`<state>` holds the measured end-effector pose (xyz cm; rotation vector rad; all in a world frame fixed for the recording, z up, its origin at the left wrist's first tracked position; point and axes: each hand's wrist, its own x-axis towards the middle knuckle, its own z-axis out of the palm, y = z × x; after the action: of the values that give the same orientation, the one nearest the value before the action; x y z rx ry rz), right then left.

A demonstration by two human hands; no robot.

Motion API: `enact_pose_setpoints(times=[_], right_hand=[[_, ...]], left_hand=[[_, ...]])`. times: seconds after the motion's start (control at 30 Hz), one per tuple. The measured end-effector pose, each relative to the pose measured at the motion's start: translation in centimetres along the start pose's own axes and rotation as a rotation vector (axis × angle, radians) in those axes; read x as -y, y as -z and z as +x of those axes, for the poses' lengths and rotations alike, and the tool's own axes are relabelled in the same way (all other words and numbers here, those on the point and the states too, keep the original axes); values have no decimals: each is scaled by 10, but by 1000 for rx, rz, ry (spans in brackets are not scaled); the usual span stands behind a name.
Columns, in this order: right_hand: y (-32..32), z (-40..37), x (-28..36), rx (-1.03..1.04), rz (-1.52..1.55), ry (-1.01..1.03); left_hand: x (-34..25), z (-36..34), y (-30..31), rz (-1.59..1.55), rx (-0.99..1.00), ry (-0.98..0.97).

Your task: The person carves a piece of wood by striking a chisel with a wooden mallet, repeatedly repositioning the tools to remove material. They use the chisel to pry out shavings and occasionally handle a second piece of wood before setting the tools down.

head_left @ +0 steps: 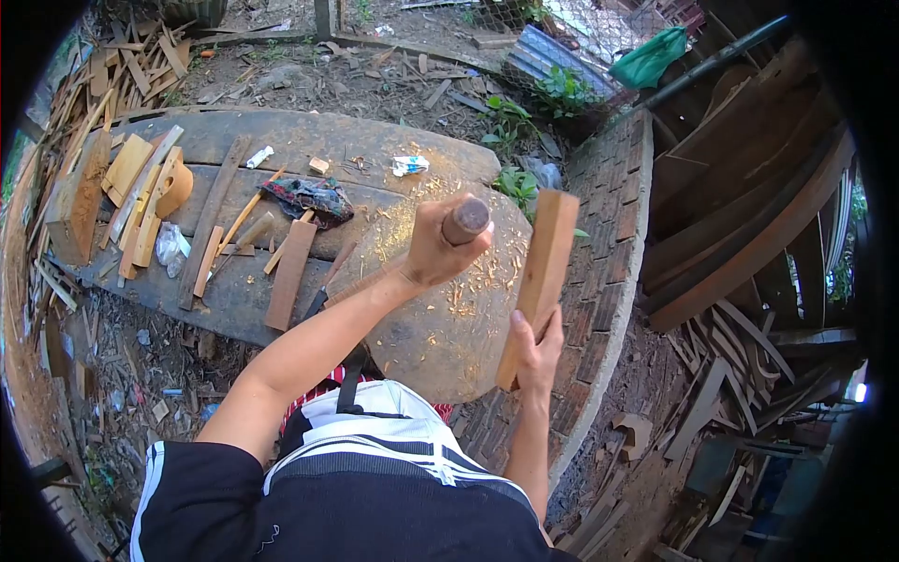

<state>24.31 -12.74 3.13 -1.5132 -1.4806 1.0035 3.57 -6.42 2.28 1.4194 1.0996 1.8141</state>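
Bare earth (375, 75) strewn with wood scraps surrounds a weathered grey-brown plank desk (421, 351) with a rounded end, and a low curving brick wall (599, 215) runs along its right side. Beyond the desk, a green cloth (648, 58) hangs near a blue-grey corrugated sheet (567, 66). The left hand (444, 248) is raised above the desk, fingers curled tightly round a dark brown cylindrical piece (465, 221) whose blunt round end faces the camera; its remaining length is hidden. The right hand (537, 354) grips the lower part of a long, square-edged, orange-brown wooden beam (548, 258), thumb laid on the near face. This beam tilts, its upper end leaning to the right, and appears just beside the rounded end of the desk, with the brick wall behind it. Pale curled wood shavings (459, 290) lie scattered on the desk around the left hand. Farther left on the desk are a crumpled dark patterned cloth (314, 199), a flat reddish-brown board (292, 272), a long dark brown plank (223, 206), a clear crumpled plastic bag (170, 245) and, near the far left end, a thick brown wooden block (80, 206).
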Motion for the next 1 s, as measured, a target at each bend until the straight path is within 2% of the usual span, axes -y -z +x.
enact_pose_setpoints(times=[0.07, 0.17, 0.23, 0.27, 0.33, 0.37, 0.4, 0.47, 0.53, 0.57, 0.63, 0.67, 0.73, 0.77, 0.8, 0.87, 0.93, 1.0], right_hand=[[7, 2, 13, -4, 12, 12], [15, 2, 47, -47, 54, 11], [27, -1, 60, -183, 52, 168], [31, -5, 74, -181, 51, 168], [41, -13, 98, -206, 260, 397], [38, -17, 97, -205, 257, 397], [31, -21, 96, -218, 255, 481], [23, -20, 85, -222, 253, 575], [18, -15, 62, 31, -462, 437], [21, -16, 63, 33, -465, 453], [26, -25, 65, -74, -310, 340], [28, -29, 70, -58, -309, 340], [26, -37, 83, -246, 352, 483], [18, -39, 79, -230, 577, 534], [17, -37, 71, -238, 574, 539], [17, -32, 53, -122, -226, 244], [19, -34, 41, -167, -152, 222], [32, -43, 29, -293, -203, 433]], left_hand=[[1, -1, 4, -17, 51, 90], [4, 0, 5, -29, 18, 99], [8, -1, 2, 15, 31, 44], [9, -2, -1, 46, 53, -12], [6, -3, -11, 53, 71, -33], [3, -5, -17, 29, 111, -10], [1, -5, -23, 7, 149, 11], [7, -9, -35, 62, 120, -40], [6, -12, -41, 125, 164, -33], [8, -11, -43, 150, 182, -28], [6, -10, -45, 168, 174, -54], [5, -12, -48, 175, 192, -73], [6, -18, -50, 194, 192, -79], [6, -20, -51, 205, 208, -85], [5, -20, -52, 213, 225, -96], [7, -16, -52, 208, 221, -70], [8, -13, -51, 216, 208, -48], [7, -19, -50, 222, 199, -114]])
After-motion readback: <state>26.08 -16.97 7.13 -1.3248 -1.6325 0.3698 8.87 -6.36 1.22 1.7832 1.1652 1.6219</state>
